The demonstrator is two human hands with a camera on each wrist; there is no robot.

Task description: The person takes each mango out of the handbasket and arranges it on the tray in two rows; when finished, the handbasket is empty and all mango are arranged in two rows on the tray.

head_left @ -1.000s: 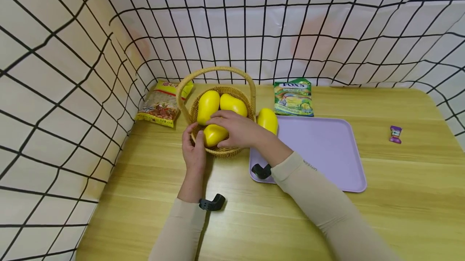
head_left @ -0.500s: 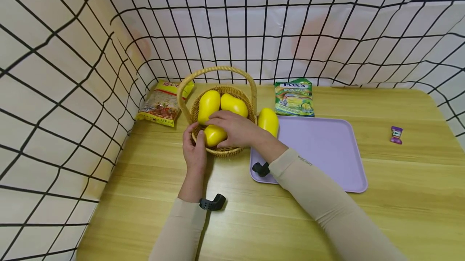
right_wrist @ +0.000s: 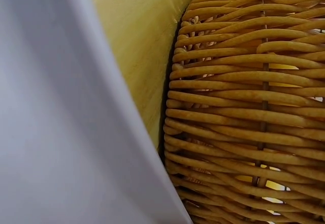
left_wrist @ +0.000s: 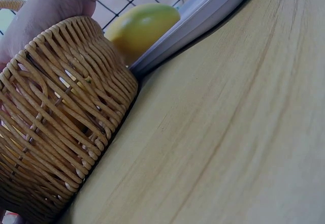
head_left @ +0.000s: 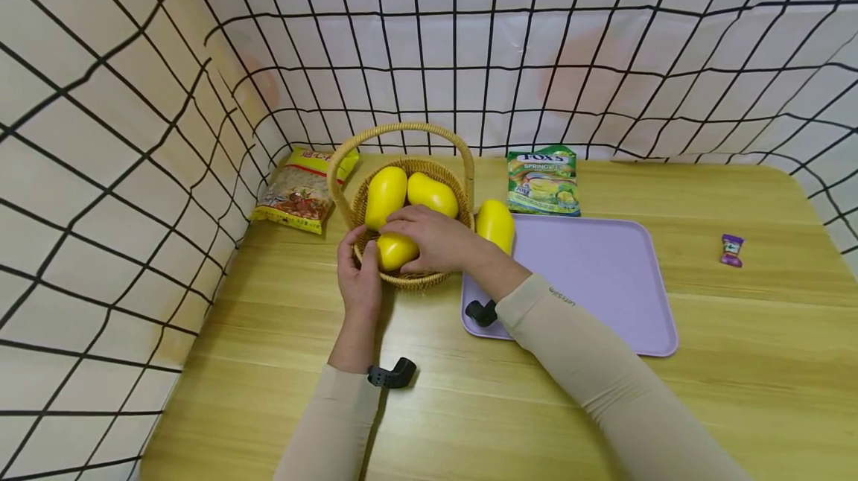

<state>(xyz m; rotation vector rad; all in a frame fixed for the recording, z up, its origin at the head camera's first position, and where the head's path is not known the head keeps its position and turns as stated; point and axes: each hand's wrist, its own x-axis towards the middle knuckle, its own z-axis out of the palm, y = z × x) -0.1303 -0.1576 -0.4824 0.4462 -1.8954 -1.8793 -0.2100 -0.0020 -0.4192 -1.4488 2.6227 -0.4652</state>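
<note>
Right grip (head_left: pixel 439 241): I see its fingers curled over the front mango (head_left: pixel 395 250) inside the basket (head_left: pixel 417 278).
Left grip (head_left: pixel 358 276): fingers curved against the basket's near-left wall, holding it.
Basket: on the desk (head_left: pixel 469 406), beside the tray (head_left: pixel 603 280).

Snack bag (head_left: pixel 302 189), green candy bag (head_left: pixel 543 180), purple candy (head_left: pixel 731 249), lilac tray (head_left: pixel 603 280)
</note>
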